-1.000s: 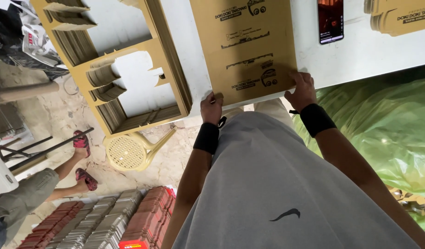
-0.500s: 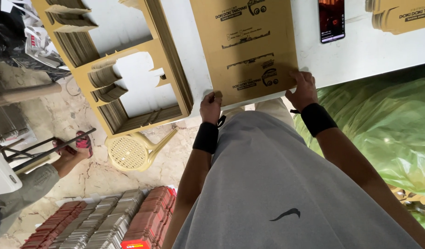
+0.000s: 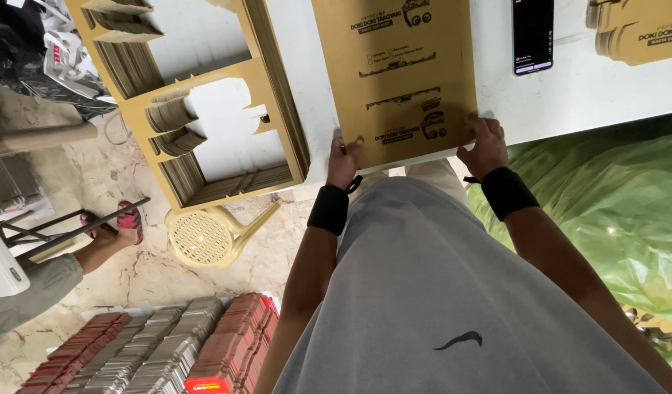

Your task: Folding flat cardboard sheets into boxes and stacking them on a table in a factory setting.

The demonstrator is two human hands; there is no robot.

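**Both hands on near edge of cardboard sheet**

The flat brown cardboard sheet (image 3: 394, 73) lay on the white table (image 3: 591, 95), with its near edge at the table's near edge. The left hand (image 3: 345, 159) gripped the sheet's near left corner, fingers closed over the edge and thumb on top. The right hand (image 3: 484, 144) held the near right corner, fingers spread flat on the printed face, thumb side at the edge; whether it pinched underneath could not be told. The sheet ran away from both hands toward the far side, sitting between them and beyond them. Both wrists wore black wristbands (image 3: 329, 209). The person's grey shirt (image 3: 453, 306) filled the near middle of the view.

Left of the sheet, a stack of cut-out cardboard frames (image 3: 205, 109) rested on the table, its near end overhanging the edge. A black phone (image 3: 533, 35) lay on the table, right of the sheet and far from the right hand. More folded cardboard (image 3: 639, 29) sat at the far right corner. A green plastic sheet (image 3: 613, 211) hung below the table on the right.

On the floor, left, stood a yellow plastic stool (image 3: 208, 233). Another person's foot in a red sandal (image 3: 121, 222) was just left of it. Red and grey stacks (image 3: 168, 350) lay on the near floor.
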